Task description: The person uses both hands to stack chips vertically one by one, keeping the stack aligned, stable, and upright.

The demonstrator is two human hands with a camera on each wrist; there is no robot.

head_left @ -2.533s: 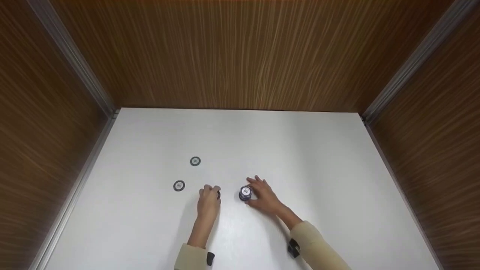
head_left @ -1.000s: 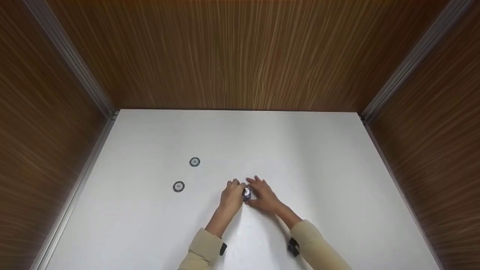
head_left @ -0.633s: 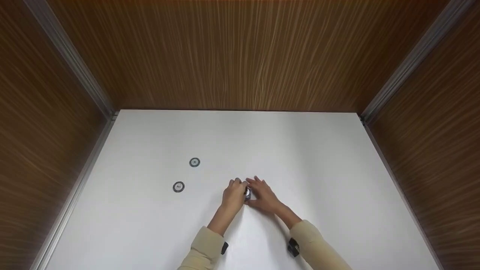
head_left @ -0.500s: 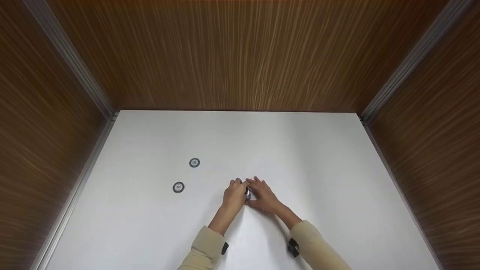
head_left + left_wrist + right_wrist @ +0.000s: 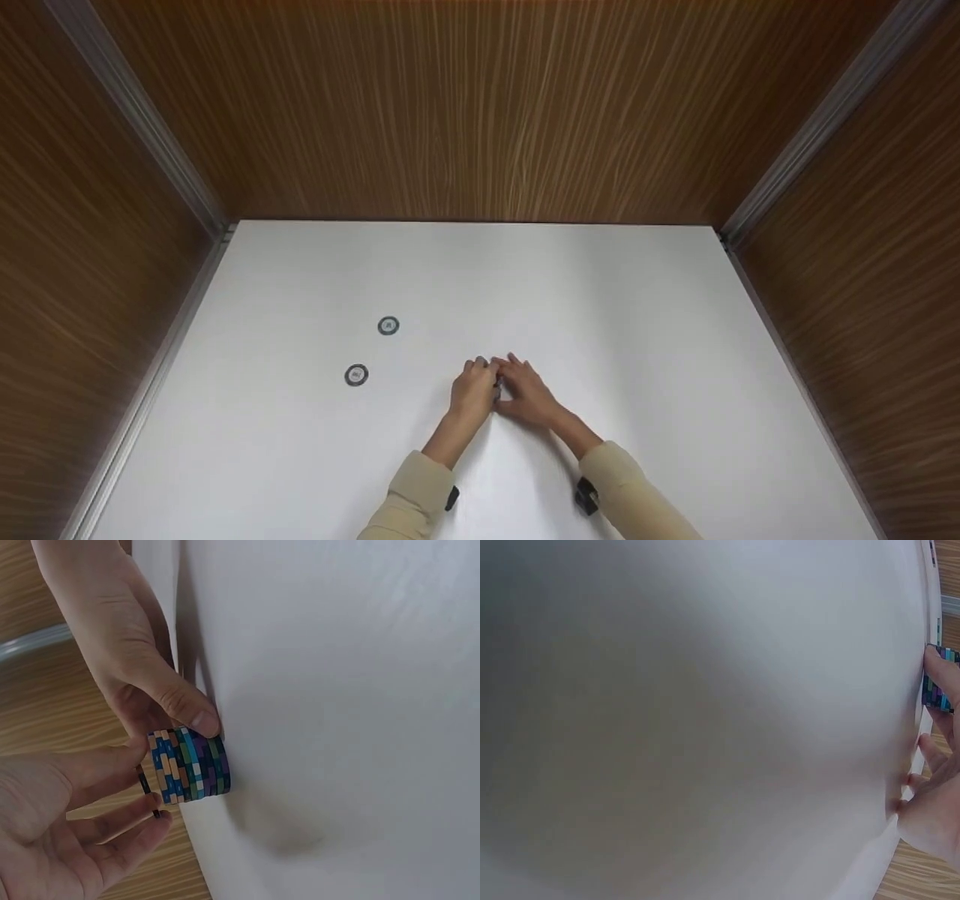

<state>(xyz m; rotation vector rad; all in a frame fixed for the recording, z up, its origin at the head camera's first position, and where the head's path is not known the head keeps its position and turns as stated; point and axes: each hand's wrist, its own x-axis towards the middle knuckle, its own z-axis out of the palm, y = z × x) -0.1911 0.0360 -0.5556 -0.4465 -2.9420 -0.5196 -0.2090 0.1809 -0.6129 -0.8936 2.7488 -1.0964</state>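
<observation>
A stack of poker chips (image 5: 190, 766), with blue, orange, green and purple edges, stands on the white table. My right hand (image 5: 529, 394) holds it from the side, with the thumb against the lower chips in the left wrist view. The stack also shows at the right edge of the right wrist view (image 5: 937, 681). Just over its top, my left hand (image 5: 472, 394) pinches a single dark poker chip (image 5: 147, 784) by its edges, with a narrow gap between chip and stack. From the head view, the fingers hide most of the stack and the pinched chip.
Two loose dark-rimmed chips lie flat on the table to the left, one farther back (image 5: 388, 325) and one nearer (image 5: 356, 375). Brown wood-grain panels (image 5: 480, 112) enclose the white table (image 5: 637, 322) at the back and both sides.
My left hand has moved right with a chip, from beside the stack to above it, now covering its top. The right hand has stayed around the stack. Both loose chips lie where they were.
</observation>
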